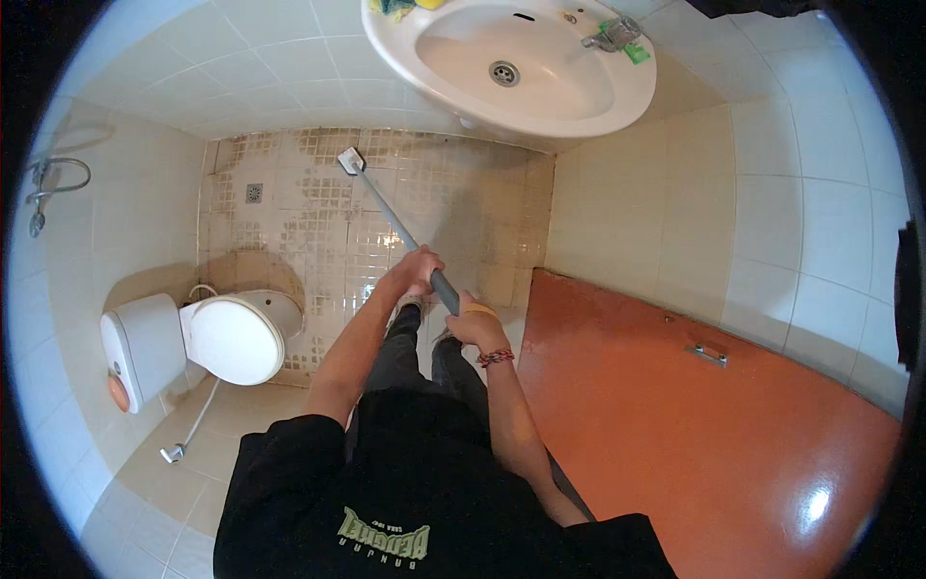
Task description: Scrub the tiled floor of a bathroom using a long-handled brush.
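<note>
My left hand (pixel 417 271) grips the grey handle of a long-handled scrub brush (pixel 391 217) partway along its shaft. Closer to my body, my right hand (pixel 477 323) is closed around the thick grip end of the same handle; a tan band crosses this hand and a braided bracelet circles the wrist. The white brush head (pixel 351 161) rests on the wet tiled floor (pixel 412 174), near the wall below the washbasin. Its bristles are hidden under the head. Dark residue marks the grid of small floor tiles around it.
A white washbasin (pixel 622 108) juts from the wall ahead. The toilet (pixel 237 340) stands at left, lid down, with a floor drain (pixel 254 193) beyond it. A hand shower (pixel 37 217) hangs on the left wall. An orange-red door (pixel 651 434) fills the right side.
</note>
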